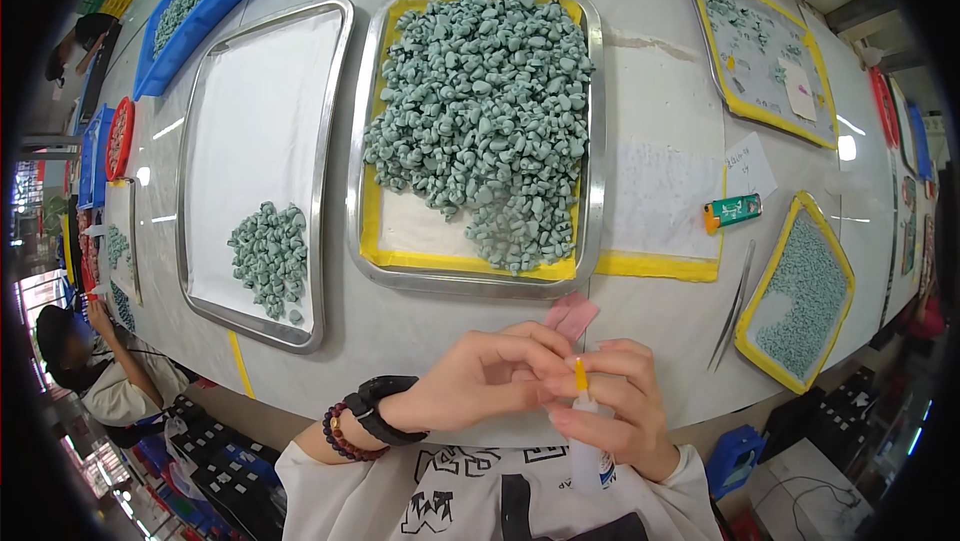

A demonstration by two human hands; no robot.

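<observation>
My right hand [625, 411] is wrapped round a small white glue bottle [590, 456] with a yellow nozzle, held upright in front of my chest. Close beside it, my left hand [500, 371] has its fingers pinched together, touching or nearly touching the right fingers; what they hold, if anything, is hidden. A pink scrap [573, 316] lies just beyond the hands. Ahead of them is a metal tray [470, 286] with a yellow-edged liner, heaped with grey-green stones [480, 101]. To its left, a second metal tray [265, 111] lined in white carries a smaller pile of stones [270, 259].
Right of the heaped tray lie a green lighter [735, 213], tweezers [733, 306] and a yellow-edged tray of finer stones [800, 291]. Another yellow-edged tray [765, 56] sits farther back. A blue bin [205, 6] stands far left; a person [115, 361] works at the left edge.
</observation>
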